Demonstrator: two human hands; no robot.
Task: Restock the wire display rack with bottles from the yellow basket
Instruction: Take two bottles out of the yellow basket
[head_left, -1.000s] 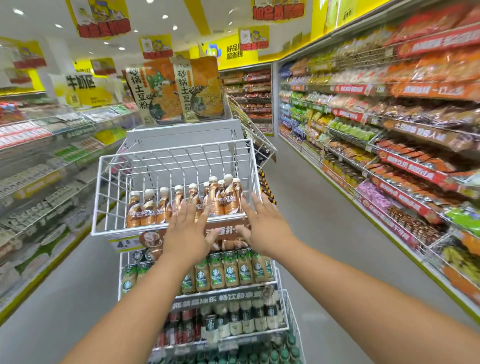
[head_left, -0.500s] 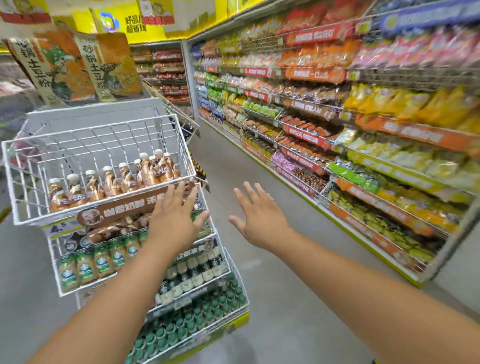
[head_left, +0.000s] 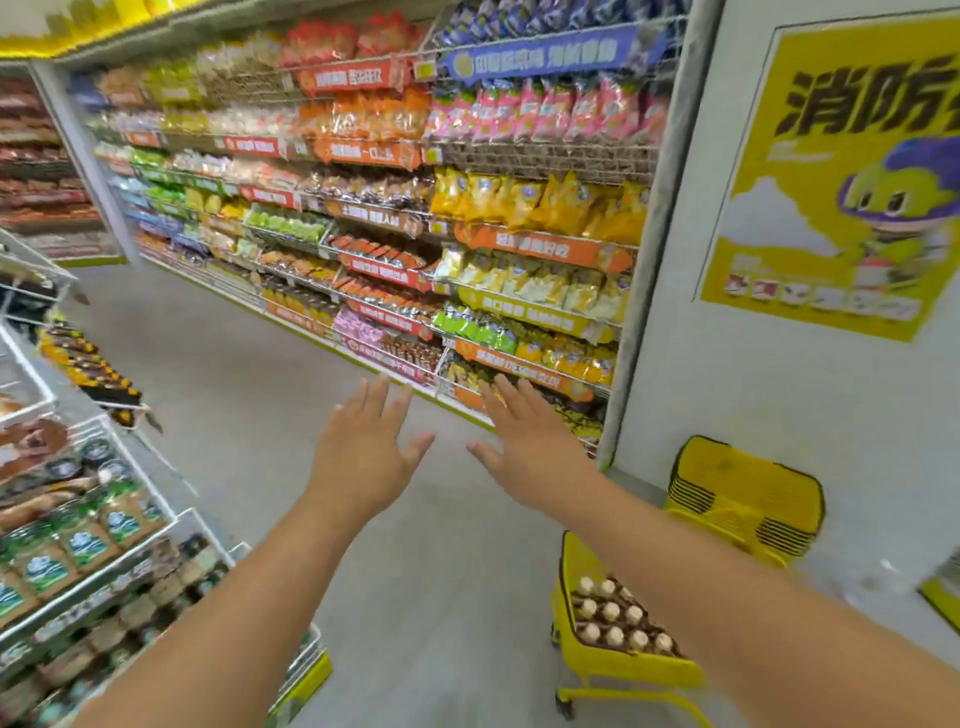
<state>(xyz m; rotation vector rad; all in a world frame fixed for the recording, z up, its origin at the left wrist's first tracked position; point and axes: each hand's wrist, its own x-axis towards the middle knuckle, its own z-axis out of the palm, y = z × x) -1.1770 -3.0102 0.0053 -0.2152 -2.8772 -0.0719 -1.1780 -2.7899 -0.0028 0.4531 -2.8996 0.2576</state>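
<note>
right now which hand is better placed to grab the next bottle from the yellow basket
Right, probably. The yellow basket with bottles sits on the floor under the right forearm; the right hand is open and empty. The left hand is nearer the wire rack.

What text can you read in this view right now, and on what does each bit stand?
"消防": large black characters on the yellow poster on the wall; the line runs off the frame edge.
Orange and red shelf price strips: printed, too blurred to read.
Blue banner on the top shelf: blurred.
Green bottle labels in the wire display rack: unreadable.
</note>
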